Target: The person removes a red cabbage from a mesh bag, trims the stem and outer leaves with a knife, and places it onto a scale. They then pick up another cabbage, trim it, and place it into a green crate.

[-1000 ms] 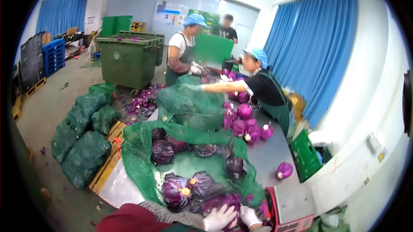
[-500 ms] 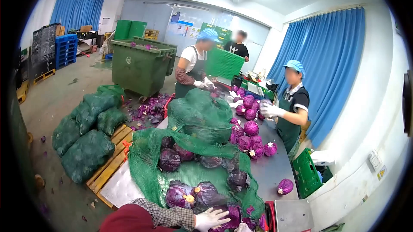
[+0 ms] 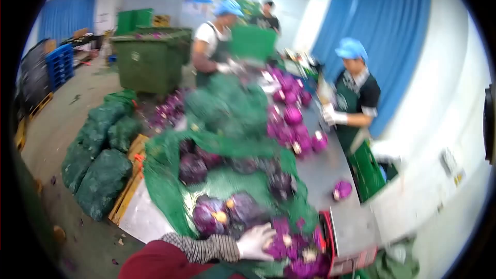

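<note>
My left hand (image 3: 257,243), in a white glove with a checked cuff, lies with fingers spread at the edge of loose purple leaves (image 3: 281,245). Just beyond it, two purple cabbages (image 3: 209,216) with pale cut stems rest on an opened green mesh bag (image 3: 165,186). Darker cabbages (image 3: 192,169) lie farther back on the mesh. My right hand is not in view. Motion blurs the picture.
A full mesh bag (image 3: 225,106) and piled cabbages (image 3: 293,115) are on the metal table (image 3: 323,170). A scale (image 3: 354,230) stands at right. Two capped workers (image 3: 214,46) (image 3: 356,90) flank the table; another person (image 3: 266,20) is behind. Filled sacks (image 3: 103,183) lie left.
The view has shifted. My left hand has moved slightly up and right over the leaves. The bit of my right glove at the bottom edge has gone from view, and more leaves show there.
</note>
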### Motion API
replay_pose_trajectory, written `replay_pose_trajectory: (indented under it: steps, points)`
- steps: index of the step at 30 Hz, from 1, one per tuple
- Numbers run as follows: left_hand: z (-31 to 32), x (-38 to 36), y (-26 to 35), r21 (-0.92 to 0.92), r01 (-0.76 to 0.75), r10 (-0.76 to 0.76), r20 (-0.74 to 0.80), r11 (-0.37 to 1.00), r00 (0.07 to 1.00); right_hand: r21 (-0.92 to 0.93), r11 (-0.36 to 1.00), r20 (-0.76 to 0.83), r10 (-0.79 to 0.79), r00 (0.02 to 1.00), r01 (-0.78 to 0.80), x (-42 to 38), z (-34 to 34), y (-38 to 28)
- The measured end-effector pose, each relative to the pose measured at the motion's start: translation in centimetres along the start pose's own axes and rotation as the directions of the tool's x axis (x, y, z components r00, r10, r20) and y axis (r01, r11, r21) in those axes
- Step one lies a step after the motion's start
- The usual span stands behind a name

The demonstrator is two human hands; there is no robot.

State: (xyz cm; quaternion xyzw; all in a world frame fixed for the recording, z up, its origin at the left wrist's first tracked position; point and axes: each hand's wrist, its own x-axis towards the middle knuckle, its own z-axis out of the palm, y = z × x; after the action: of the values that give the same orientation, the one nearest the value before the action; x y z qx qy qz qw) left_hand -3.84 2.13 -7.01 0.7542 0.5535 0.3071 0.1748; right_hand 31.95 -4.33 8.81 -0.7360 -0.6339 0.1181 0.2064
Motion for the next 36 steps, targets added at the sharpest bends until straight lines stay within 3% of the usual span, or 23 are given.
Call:
replay_pose_trajectory:
  steps: [1, 2, 3, 4, 5, 7, 9, 10, 11, 13, 19, 23, 27, 29, 31, 33, 36]
  points:
    - [0.7, 0.7, 0.1, 0.044, 0.003, -0.006, 0.053, 0.999, 0.999, 0.187, 0.943, -0.09, -0.263, 0.96, 0.276, 0.7, 2.3, -0.6]
    - [0.4, 0.7, 1.4, 0.112, 0.021, -0.028, 0.062, 0.994, 0.998, 0.269, 0.885, -0.182, -0.34, 0.923, 0.379, 1.2, 5.4, -1.8]
    - [0.3, 0.9, 1.7, 0.129, 0.034, -0.053, 0.148, 0.991, 0.988, 0.646, 0.754, -0.026, -0.139, 0.99, 0.123, 2.3, 11.1, -0.8]
    - [-0.6, 1.3, 2.4, 0.145, 0.047, -0.083, 0.247, 0.988, 0.965, 0.646, 0.755, 0.2, -0.308, 0.93, 0.111, 2.6, 10.7, -3.8]
    - [-0.7, 1.3, 2.5, 0.166, 0.048, -0.092, 0.268, 0.985, 0.959, 0.474, 0.85, 0.187, -0.355, 0.916, 0.233, 2.8, 12.6, -4.9]
    - [-0.6, 1.1, 2.0, 0.152, 0.057, -0.095, 0.258, 0.987, 0.961, 0.417, 0.822, 0.105, -0.467, 0.878, 0.387, 3.0, 16.9, -6.3]
    - [-0.7, 1.1, 2.0, 0.173, 0.053, -0.1, 0.278, 0.983, 0.955, 0.511, 0.785, 0.179, -0.496, 0.85, 0.35, 3.8, 19.0, -7.9]
    - [-0.7, 1.3, 2.0, 0.185, 0.05, -0.101, 0.28, 0.982, 0.955, 0.494, 0.712, 0.067, -0.603, 0.795, 0.499, 4.1, 21.0, -7.3]
    - [-0.6, 1.3, 1.9, 0.195, 0.042, -0.099, 0.292, 0.98, 0.951, 0.497, 0.7, 0.042, -0.61, 0.792, 0.513, 4.2, 22.3, -6.8]
    - [-0.6, 1.3, 1.7, 0.177, 0.033, -0.081, 0.273, 0.984, 0.958, 0.585, 0.737, 0.129, -0.496, 0.859, 0.338, 4.5, 22.1, -6.7]
    - [0.5, 1.1, 0.3, 0.06, 0.054, -0.066, 0.213, 0.997, 0.975, 0.361, 0.741, -0.061, -0.586, 0.808, 0.565, 4.1, 21.4, -7.9]
    - [0.4, 0.9, 0.4, 0.08, 0.045, -0.061, 0.22, 0.996, 0.974, 0.382, 0.761, -0.087, -0.536, 0.84, 0.525, 4.4, 22.5, -7.2]
    - [0.7, 0.3, 0.0, 0.087, -0.042, 0.024, 0.193, 0.995, 0.981, 0.334, 0.876, -0.159, -0.311, 0.937, 0.348, 7.0, 21.8, -5.2]
    - [0.7, 0.0, -0.2, 0.065, -0.055, 0.043, 0.173, 0.996, 0.984, 0.273, 0.927, -0.106, -0.235, 0.966, 0.255, 7.3, 20.6, -4.1]
    - [0.3, -0.4, -0.3, 0.008, -0.034, 0.032, 0.149, 0.999, 0.988, 0.225, 0.94, -0.033, -0.257, 0.966, 0.258, 7.2, 20.4, -2.2]
    - [0.2, -0.1, 0.3, 0.049, -0.028, 0.02, 0.167, 0.998, 0.986, 0.092, 0.944, -0.162, -0.3, 0.94, 0.317, 5.7, 19.9, -2.7]
    - [0.7, 0.4, 1.6, 0.129, -0.022, 0.001, 0.163, 0.991, 0.987, 0.201, 0.894, -0.013, -0.406, 0.914, 0.4, 3.2, 20.2, -4.9]
